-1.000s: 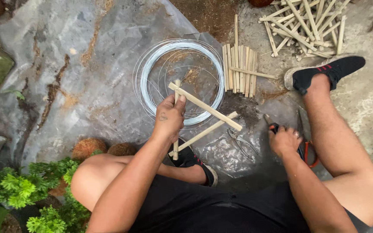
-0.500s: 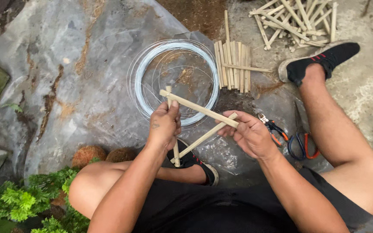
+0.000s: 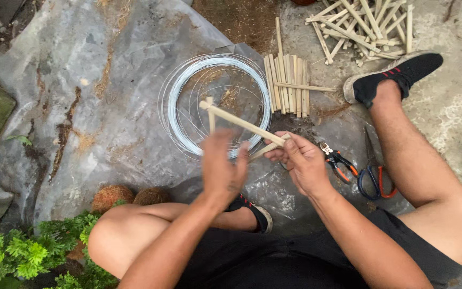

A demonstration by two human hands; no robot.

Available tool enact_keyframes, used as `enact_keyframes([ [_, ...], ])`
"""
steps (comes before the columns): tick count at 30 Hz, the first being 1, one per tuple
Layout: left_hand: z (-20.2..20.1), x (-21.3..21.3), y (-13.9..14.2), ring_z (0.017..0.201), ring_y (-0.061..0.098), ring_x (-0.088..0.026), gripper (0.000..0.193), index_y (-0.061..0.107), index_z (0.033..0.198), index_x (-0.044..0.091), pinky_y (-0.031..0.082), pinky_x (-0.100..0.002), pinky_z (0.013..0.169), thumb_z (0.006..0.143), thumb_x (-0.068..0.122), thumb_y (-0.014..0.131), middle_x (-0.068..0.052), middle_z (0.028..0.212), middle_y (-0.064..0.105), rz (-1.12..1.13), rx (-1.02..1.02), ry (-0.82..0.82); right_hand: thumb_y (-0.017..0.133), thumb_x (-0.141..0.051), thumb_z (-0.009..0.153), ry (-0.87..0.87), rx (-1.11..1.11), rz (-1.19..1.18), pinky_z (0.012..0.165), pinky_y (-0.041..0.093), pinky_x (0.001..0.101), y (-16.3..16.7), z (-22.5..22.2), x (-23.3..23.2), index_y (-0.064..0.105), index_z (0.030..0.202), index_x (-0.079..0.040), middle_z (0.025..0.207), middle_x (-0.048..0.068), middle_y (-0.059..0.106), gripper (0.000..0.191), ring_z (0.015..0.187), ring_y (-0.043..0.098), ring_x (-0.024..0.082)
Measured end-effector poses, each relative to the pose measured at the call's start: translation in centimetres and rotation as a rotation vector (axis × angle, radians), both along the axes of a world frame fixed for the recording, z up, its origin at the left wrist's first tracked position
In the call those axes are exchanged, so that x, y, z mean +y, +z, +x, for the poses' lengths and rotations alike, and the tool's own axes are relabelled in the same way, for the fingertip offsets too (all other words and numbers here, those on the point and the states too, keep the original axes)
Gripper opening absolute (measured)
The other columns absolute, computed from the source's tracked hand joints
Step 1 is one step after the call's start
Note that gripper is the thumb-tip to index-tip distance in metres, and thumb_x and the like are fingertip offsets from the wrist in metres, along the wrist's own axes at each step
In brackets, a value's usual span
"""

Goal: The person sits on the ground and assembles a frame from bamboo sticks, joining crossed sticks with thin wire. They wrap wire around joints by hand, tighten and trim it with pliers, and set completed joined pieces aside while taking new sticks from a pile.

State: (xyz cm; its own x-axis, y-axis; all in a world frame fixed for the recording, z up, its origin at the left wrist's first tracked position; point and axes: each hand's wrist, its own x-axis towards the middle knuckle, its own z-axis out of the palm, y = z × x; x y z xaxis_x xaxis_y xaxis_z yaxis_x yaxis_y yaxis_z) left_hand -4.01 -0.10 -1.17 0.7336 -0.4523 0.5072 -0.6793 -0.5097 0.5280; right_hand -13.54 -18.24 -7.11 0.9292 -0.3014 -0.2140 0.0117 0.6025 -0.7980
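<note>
I sit on the ground with a small frame of bamboo sticks (image 3: 241, 124) held above a coil of silvery wire (image 3: 216, 104). My left hand (image 3: 221, 167) grips the frame's upright stick from below and is blurred. My right hand (image 3: 301, 163) pinches the frame's right corner, where two sticks meet. The coil lies on a grey plastic sheet (image 3: 97, 96), just beyond both hands.
A row of cut bamboo sticks (image 3: 289, 85) lies right of the coil, with a looser pile (image 3: 364, 24) at the top right. Orange-handled pliers (image 3: 338, 160) and scissors (image 3: 372, 174) rest by my right leg. Green plants (image 3: 38, 251) and stones sit at the left.
My right hand left the ground near the tools and took hold of the frame's right corner. My left hand slid lower on the frame, which tilted slightly.
</note>
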Motion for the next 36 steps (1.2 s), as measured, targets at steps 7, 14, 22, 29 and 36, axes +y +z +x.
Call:
enact_keyframes([
  [7, 0.2, -1.8, -2.0, 0.075, 0.063, -0.012, 0.04, 0.068, 0.129, 0.001, 0.053, -0.028, 0.061, 0.102, 0.031, 0.061, -0.004, 0.094, 0.072, -0.352, 1.281, -0.301, 0.06, -0.019, 0.104, 0.03, 0.002, -0.267, 0.087, 0.054, 0.0285, 0.5, 0.7, 1.2, 0.064, 0.132, 0.006, 0.116, 0.007, 0.07, 0.038, 0.097, 0.063, 0.012],
  [14, 0.4, -1.4, -2.0, 0.055, 0.054, -0.01, 0.037, 0.07, 0.118, 0.002, 0.041, -0.025, 0.048, 0.105, 0.035, 0.057, -0.004, 0.083, 0.066, -0.427, 1.459, -0.231, 0.061, -0.021, 0.104, 0.102, 0.06, -0.135, 0.073, 0.044, 0.024, 1.1, 1.6, 0.2, 0.067, 0.132, 0.005, 0.101, 0.002, 0.069, 0.038, 0.084, 0.054, 0.008],
  [22, 0.4, -1.4, -2.1, 0.055, 0.051, -0.008, 0.035, 0.069, 0.106, 0.0, 0.037, -0.025, 0.048, 0.107, 0.032, 0.056, -0.003, 0.083, 0.065, -0.481, 1.528, -0.249, 0.059, -0.02, 0.105, 0.117, 0.1, -0.157, 0.074, 0.046, 0.0244, 0.9, 1.6, 0.2, 0.069, 0.128, 0.007, 0.096, 0.002, 0.068, 0.036, 0.083, 0.053, 0.009],
  [29, -0.4, -1.9, -2.8, 0.053, 0.043, -0.005, 0.027, 0.069, 0.11, 0.01, 0.036, -0.024, 0.047, 0.104, 0.031, 0.054, 0.001, 0.077, 0.06, -0.452, 1.49, -0.195, 0.059, -0.022, 0.105, 0.191, 0.073, 0.018, 0.076, 0.045, 0.0267, 1.2, 1.4, -0.4, 0.068, 0.125, 0.009, 0.095, 0.004, 0.067, 0.038, 0.082, 0.053, 0.012],
  [36, -0.6, -1.9, -3.3, 0.052, 0.041, -0.005, 0.03, 0.068, 0.097, 0.007, 0.031, -0.025, 0.044, 0.104, 0.033, 0.056, 0.002, 0.073, 0.057, -0.452, 1.483, -0.18, 0.06, -0.021, 0.104, 0.154, 0.106, 0.014, 0.075, 0.045, 0.0262, 0.7, 1.4, 0.3, 0.067, 0.128, 0.009, 0.095, 0.003, 0.066, 0.039, 0.081, 0.051, 0.011],
])
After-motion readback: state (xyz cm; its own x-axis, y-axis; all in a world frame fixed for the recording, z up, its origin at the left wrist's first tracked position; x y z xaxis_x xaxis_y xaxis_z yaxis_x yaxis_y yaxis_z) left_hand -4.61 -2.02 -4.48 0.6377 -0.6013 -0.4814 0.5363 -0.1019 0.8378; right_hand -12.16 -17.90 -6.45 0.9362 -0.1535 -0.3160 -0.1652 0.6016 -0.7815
